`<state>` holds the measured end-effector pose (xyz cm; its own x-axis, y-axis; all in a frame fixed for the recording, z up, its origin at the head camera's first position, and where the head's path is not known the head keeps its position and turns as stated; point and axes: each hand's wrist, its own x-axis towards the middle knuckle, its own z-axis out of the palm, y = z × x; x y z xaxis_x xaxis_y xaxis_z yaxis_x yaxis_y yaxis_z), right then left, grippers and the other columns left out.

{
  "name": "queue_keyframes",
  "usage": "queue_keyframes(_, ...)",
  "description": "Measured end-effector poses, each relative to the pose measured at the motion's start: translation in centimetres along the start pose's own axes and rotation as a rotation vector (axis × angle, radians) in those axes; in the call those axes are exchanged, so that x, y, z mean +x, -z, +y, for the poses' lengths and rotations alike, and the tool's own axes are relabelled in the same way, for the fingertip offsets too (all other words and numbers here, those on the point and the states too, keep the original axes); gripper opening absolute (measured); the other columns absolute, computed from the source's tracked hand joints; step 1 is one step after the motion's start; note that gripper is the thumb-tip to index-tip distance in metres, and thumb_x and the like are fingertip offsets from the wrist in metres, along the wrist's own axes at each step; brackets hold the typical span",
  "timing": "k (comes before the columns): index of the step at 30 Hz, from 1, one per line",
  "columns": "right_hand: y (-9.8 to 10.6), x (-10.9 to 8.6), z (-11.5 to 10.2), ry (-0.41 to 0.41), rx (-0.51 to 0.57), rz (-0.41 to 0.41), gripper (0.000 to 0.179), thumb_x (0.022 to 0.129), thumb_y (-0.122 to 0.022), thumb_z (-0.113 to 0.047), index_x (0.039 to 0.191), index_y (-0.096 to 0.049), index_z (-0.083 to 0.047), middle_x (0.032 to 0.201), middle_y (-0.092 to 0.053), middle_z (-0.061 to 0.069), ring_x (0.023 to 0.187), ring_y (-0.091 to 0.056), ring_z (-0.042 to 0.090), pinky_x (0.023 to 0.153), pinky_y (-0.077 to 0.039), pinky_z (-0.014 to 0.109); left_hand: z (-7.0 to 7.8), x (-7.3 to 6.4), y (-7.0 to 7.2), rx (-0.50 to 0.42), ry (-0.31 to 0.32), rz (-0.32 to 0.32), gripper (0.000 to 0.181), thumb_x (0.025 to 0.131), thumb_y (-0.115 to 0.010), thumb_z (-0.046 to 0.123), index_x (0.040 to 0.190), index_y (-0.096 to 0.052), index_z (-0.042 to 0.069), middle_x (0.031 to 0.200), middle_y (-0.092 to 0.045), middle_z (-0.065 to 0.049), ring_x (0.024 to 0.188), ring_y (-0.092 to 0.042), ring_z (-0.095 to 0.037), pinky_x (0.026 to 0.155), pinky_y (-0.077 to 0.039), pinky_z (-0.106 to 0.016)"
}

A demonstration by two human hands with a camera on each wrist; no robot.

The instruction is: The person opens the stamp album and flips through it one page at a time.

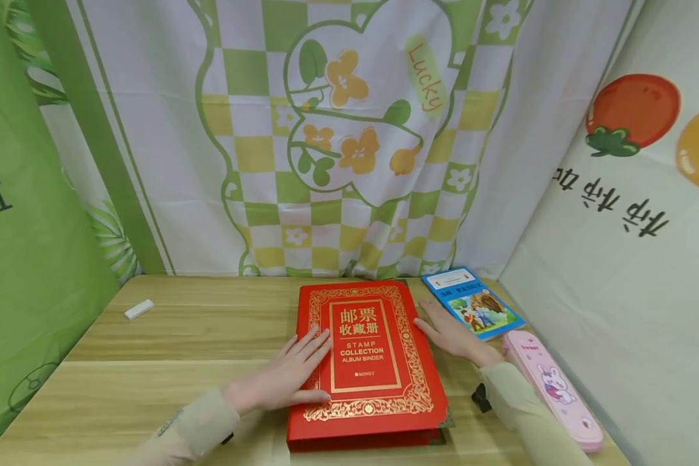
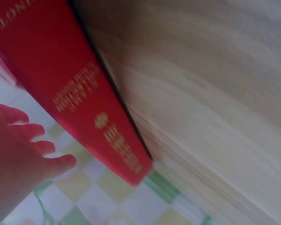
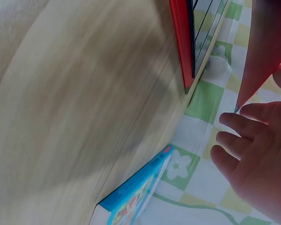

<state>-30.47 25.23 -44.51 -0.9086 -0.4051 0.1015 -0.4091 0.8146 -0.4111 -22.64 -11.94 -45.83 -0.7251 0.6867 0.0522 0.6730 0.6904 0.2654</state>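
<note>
A red stamp album (image 1: 378, 414) with gold print lies on the wooden table. In the right wrist view its front cover (image 3: 267, 42) stands raised from the pages and lower cover. My left hand (image 1: 288, 372) rests on the left part of the cover, fingers spread; the left wrist view shows the hand beside the album's spine (image 2: 79, 89). My right hand (image 1: 451, 330) is at the cover's right edge, touching it with thumb and fingertips. In the right wrist view, the right hand's fingers (image 3: 236, 140) are loosely bent beside the raised cover.
A blue picture book (image 1: 474, 304) lies at the back right, beyond my right hand. Along the right table edge lies a pink pencil case (image 1: 553, 388) with a rabbit on it. A small white block (image 1: 138, 309) sits at the back left. Printed curtains (image 1: 349, 226) hang around the table.
</note>
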Motion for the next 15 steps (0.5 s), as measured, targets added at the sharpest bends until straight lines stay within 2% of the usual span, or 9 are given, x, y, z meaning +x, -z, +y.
queue_keyframes(3,-0.1,0.0,-0.1,0.031,0.004,0.011,0.058,0.107,-0.041,-0.03,0.15,-0.033,0.009,0.153,-0.036,0.034,0.143,-0.031,0.052,0.116,-0.028,0.064,0.8,0.2,-0.2,0.006,-0.025,-0.035,0.096,0.092,-0.045,0.071,0.16,-0.016,0.01,0.169,-0.01,-0.009,0.156,-0.006,-0.035,0.123,-0.018,-0.06)
queue_keyframes(8,-0.1,0.1,-0.3,0.078,0.045,0.013,0.053,0.107,-0.04,-0.022,0.149,-0.034,0.01,0.151,-0.039,0.034,0.143,-0.031,0.054,0.116,-0.028,0.064,1.4,0.3,-0.6,0.04,-0.029,-0.076,0.097,0.09,-0.041,0.076,0.16,-0.015,0.014,0.169,-0.007,-0.005,0.157,-0.005,-0.031,0.124,-0.018,-0.057)
queue_keyframes(15,0.1,0.4,-0.7,0.102,0.077,0.048,0.049,0.107,-0.04,-0.019,0.147,-0.038,0.009,0.147,-0.047,0.03,0.137,-0.044,0.048,0.112,-0.036,0.061,1.5,0.1,-1.0,0.032,-0.02,-0.08,0.097,0.09,-0.042,0.076,0.16,-0.017,0.014,0.169,-0.008,-0.005,0.157,-0.008,-0.032,0.124,-0.019,-0.057)
